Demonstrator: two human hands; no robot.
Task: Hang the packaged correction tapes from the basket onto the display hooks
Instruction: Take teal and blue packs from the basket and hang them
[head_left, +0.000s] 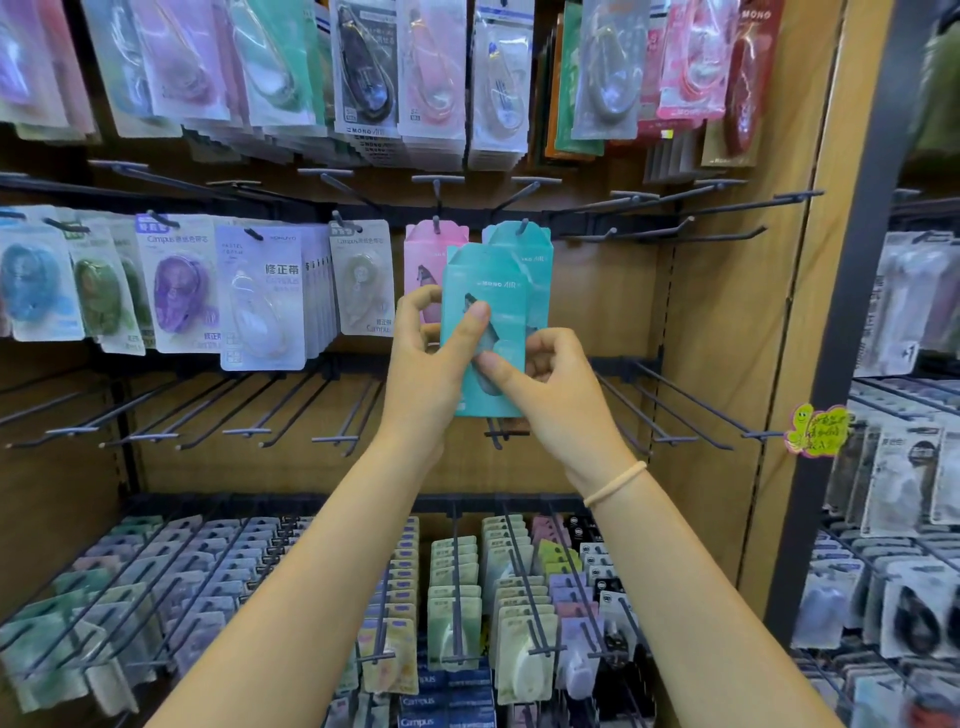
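Note:
A teal correction tape package (483, 283) is held up in front of the middle row of display hooks. My left hand (426, 358) grips its left edge, thumb across the front. My right hand (550, 384) pinches its lower right part. Behind it another teal package (537, 249) hangs on a hook (523, 226), and a pink package (423, 260) hangs on the hook to its left. The basket is out of view.
Empty hooks (727, 236) stick out to the right of the teal packages and in the row below (691, 410). Filled hooks of packaged tapes (260, 296) hang to the left, above and below. A wooden side panel (769, 312) bounds the display on the right.

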